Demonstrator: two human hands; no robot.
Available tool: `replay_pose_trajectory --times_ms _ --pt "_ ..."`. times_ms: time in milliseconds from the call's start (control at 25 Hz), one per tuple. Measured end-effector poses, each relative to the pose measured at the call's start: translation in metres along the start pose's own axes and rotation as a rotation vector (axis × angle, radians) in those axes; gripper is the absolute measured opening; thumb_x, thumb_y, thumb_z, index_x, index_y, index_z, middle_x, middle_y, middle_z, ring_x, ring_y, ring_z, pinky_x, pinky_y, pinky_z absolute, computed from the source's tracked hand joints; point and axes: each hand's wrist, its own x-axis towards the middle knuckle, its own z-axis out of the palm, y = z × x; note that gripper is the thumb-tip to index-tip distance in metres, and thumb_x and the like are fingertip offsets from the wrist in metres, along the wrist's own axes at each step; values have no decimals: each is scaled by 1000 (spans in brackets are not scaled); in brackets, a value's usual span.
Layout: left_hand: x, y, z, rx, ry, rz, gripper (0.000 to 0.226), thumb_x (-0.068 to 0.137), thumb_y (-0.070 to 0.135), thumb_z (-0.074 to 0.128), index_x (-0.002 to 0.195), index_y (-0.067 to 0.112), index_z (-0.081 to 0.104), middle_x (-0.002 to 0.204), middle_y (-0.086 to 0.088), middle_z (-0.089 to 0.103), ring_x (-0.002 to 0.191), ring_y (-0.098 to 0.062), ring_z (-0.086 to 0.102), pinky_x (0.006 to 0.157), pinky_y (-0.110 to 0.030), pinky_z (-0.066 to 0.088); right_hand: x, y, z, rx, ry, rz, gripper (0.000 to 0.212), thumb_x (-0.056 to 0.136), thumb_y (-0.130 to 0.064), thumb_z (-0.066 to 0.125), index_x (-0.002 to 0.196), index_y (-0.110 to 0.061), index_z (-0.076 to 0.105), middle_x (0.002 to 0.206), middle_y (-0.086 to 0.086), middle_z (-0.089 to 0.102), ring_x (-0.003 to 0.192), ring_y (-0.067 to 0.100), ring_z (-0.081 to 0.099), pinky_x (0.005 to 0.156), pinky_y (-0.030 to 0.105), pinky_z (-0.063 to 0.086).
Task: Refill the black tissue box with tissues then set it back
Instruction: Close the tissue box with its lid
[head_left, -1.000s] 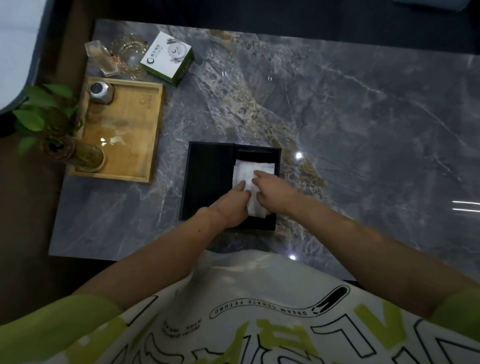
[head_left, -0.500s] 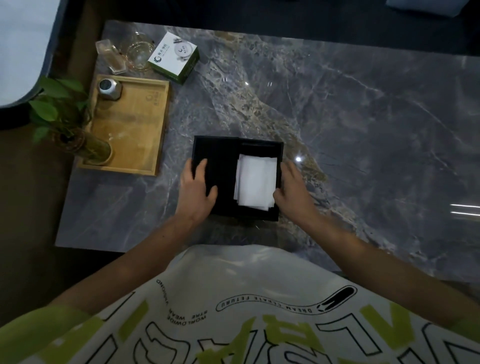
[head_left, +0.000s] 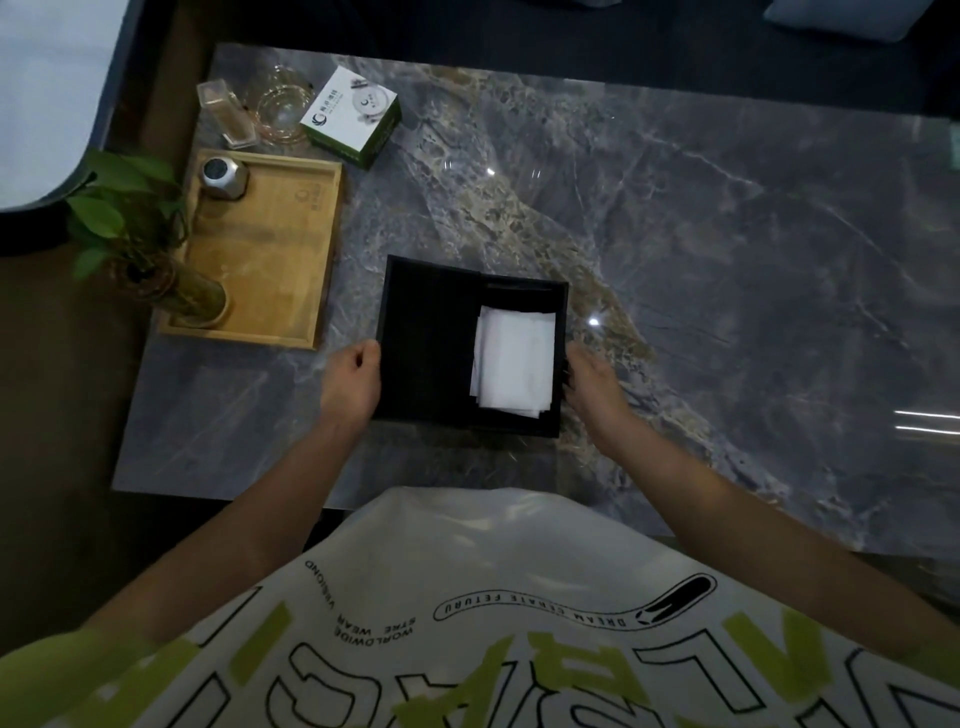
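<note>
Black and open-topped, the black tissue box (head_left: 431, 338) sits on the grey marble worktop (head_left: 727, 234) just right of the wooden tray (head_left: 275, 260), level with the tray's near end and not touching it. A stack of white tissues (head_left: 514, 364) lies flat in the half of the box farther from the tray; the half nearer the tray is bare. The left hand (head_left: 350, 382) grips the box wall that faces the tray, its fingers curled and its thumb at the rim. The right hand (head_left: 595, 382) clasps the opposite wall with bent fingers. A metal canister (head_left: 223, 178) stands in the tray's far corner and a plant vase (head_left: 171, 291) at its near left corner. Beyond the tray's far edge lie a green-and-white carton (head_left: 350, 117) and a glass dish (head_left: 280, 109).
</note>
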Motion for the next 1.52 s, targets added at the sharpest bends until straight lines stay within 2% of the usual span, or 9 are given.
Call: replay_pose_trajectory --times_ms 80,360,480,640,760,880,1120,1280,1520 --pt "-3 3 -4 -101 -50 79 31 102 26 43 80 11 58 76 -8 51 70 -15 48 65 -31 38 0 -2 -1 88 -10 43 24 100 -37 46 103 -21 64 115 5 68 106 19 64 92 33 51" --pt "-20 24 1 -595 -351 -113 16 93 31 61 101 22 71 93 4 74 83 -11 67 68 -20 54 -6 -10 -2 257 36 131 33 103 -38 38 90 -19 62 89 -5 65 60 -1 68 46 13 50" --pt "-18 35 11 -588 -452 -128 41 85 34 70 124 24 60 104 3 68 80 -7 60 55 -16 43 -7 -14 -2 254 13 173 39 103 -44 33 93 -20 61 90 -7 62 76 2 61 57 15 52" --pt "-21 49 39 -270 -536 -168 111 61 66 73 152 26 22 147 0 43 126 -13 46 96 -30 39 -6 -16 -7 266 -30 213 50 100 -54 29 108 -18 63 105 -2 62 93 7 59 83 25 47" --pt "-29 62 66 -160 -495 -98 123 50 73 76 148 26 18 139 3 49 131 -19 47 98 -25 48 -6 -19 -11 294 -78 242 60 98 -59 28 116 -14 63 115 3 65 102 13 62 80 27 50" --pt "-32 74 93 48 -425 -80 142 48 74 76 152 24 -7 155 -15 25 141 -33 32 112 -47 36 -6 -23 -15 305 -123 268 68 95 -67 26 114 -15 65 114 4 67 103 13 63 79 28 51" --pt "-29 76 126 333 -361 -48 142 63 61 79 149 17 -25 158 -26 0 145 -44 8 115 -55 21 -5 -27 -19 332 -203 315 82 92 -72 18 126 -11 60 122 8 62 109 19 57 103 34 42" --pt "-21 65 124 379 -368 10 133 73 47 80 149 15 -25 157 -25 5 143 -45 15 112 -55 25 -4 -29 -21 339 -210 342 89 90 -74 19 144 -7 42 148 12 44 134 23 44 115 42 33" --pt "-12 56 120 316 -358 62 133 69 40 84 152 16 -17 156 -21 20 140 -38 31 111 -48 31 1 -28 -22 343 -213 351 80 93 -69 24 143 -9 43 148 10 44 134 21 44 114 40 35"
